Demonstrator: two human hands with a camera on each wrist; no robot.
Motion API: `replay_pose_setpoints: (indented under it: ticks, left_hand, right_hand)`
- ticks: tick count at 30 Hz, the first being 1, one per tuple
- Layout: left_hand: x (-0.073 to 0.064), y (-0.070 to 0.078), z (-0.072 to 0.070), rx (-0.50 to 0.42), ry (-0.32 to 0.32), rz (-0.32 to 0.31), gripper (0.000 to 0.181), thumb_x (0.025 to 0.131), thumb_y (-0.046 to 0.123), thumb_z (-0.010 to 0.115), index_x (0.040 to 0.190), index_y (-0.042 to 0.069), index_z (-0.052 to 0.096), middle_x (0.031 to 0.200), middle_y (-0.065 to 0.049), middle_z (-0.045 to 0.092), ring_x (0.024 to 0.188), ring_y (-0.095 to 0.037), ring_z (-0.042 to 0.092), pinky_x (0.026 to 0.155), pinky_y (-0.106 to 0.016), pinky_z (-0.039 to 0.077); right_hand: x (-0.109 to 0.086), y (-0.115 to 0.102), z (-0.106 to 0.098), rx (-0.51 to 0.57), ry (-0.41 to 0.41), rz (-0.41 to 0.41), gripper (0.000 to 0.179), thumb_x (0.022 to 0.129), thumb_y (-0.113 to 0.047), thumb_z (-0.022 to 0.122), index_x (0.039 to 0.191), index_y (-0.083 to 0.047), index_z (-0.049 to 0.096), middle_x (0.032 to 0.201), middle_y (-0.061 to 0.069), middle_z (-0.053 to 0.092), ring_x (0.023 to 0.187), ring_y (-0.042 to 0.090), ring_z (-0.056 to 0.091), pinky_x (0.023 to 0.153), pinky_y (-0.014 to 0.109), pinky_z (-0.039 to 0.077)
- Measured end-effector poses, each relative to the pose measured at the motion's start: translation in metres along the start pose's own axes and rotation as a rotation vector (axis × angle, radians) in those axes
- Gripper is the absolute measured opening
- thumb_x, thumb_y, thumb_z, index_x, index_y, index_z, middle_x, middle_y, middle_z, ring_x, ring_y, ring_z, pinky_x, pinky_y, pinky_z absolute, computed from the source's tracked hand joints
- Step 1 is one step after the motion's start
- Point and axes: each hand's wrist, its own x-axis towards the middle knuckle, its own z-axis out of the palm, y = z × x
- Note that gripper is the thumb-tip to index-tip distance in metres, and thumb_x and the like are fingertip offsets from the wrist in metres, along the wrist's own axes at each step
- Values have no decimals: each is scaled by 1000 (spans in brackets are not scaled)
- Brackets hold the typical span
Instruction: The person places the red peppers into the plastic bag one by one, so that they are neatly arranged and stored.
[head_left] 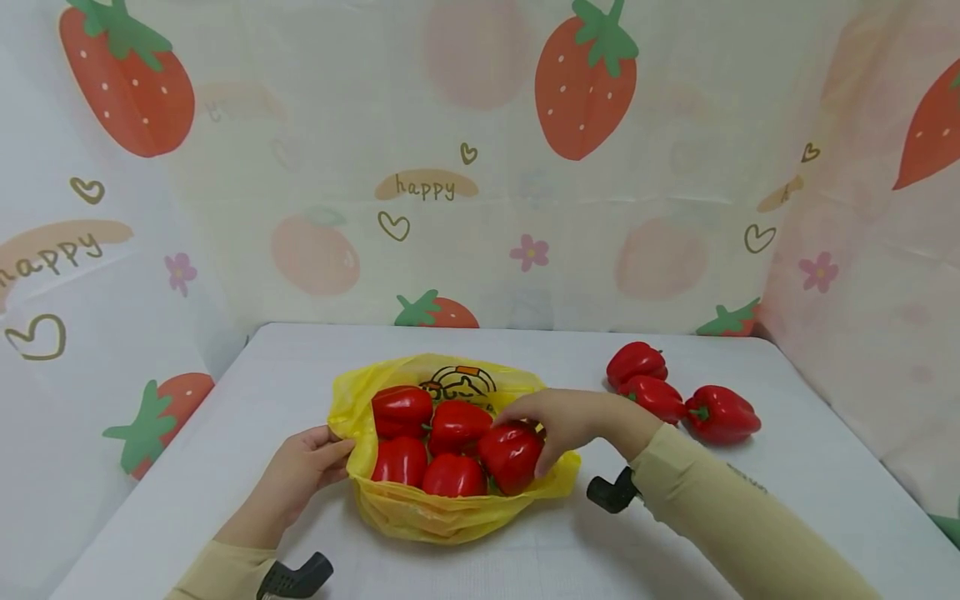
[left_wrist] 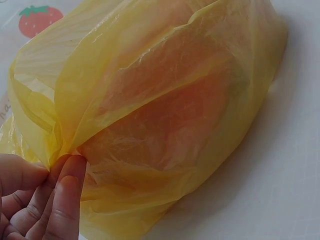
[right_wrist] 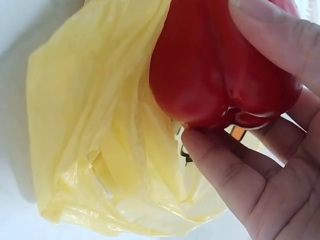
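As you look down through the head view, your left hand (head_left: 303, 468) pinches the left edge of a yellow bag (head_left: 442, 521), whose mouth faces you on the white surface (head_left: 592, 558). Your right hand (head_left: 566, 421) is clamped on a glossy red pepper (head_left: 512, 458) at the right side of that mouth, thumb and fingers on opposite sides of it. Beside it, four more peppers (head_left: 454, 475) sit inside the bag, two above and two below. Well to the right of the bag, three loose peppers (head_left: 723, 414) lie grouped on the surface, near its far right corner. Behind everything hangs a pale backdrop (head_left: 337, 100) printed with strawberries, hearts and the word "happy".

In the left wrist view, you have the bag's gathered plastic between your thumb and fingertips, and a reddish shape shows through the thin yellow wall.

In the right wrist view, your thumb lies on one side of the pepper and your fingers reach its lobed end, while the crumpled bag spreads out just beside it.
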Motion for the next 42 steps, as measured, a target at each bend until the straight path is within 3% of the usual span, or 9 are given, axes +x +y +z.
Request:
replay_pose_setpoints:
  ticks: [11,17,29,42]
  left_hand:
    - [2,-2,1,-13,2,0,46,89,30,59,124,1,53,114,-11,61,88,-17,63,78,-29,53]
    - [2,-3,0,-1,10,-14,46,89,30,59,124,1,53,112,-10,62,86,-17,62,78,-28,53]
    - [2,-4,-3,-20,-2,-1,47,89,30,59,124,0,52,108,-8,63,86,-16,62,77,-27,53]
    - [0,-3,-4,-23,-7,-3,51,87,34,61,124,0,52,107,-8,64,85,-16,62,77,-27,53]
  right_hand:
    - [20,1,-6,26,-135,42,60,68,-10,79,117,-35,55,112,-11,53,104,13,51,76,24,51]
    - [28,3,-7,33,-148,76,57,71,-8,77,118,-33,55,113,-11,52,106,13,51,79,24,51]
    - [34,-3,-9,18,-218,49,56,74,-3,72,120,-30,56,120,-11,50,108,12,51,83,23,49]
    - [32,11,-8,62,-134,55,46,76,-5,72,115,-26,60,108,-10,58,102,13,55,85,26,49]
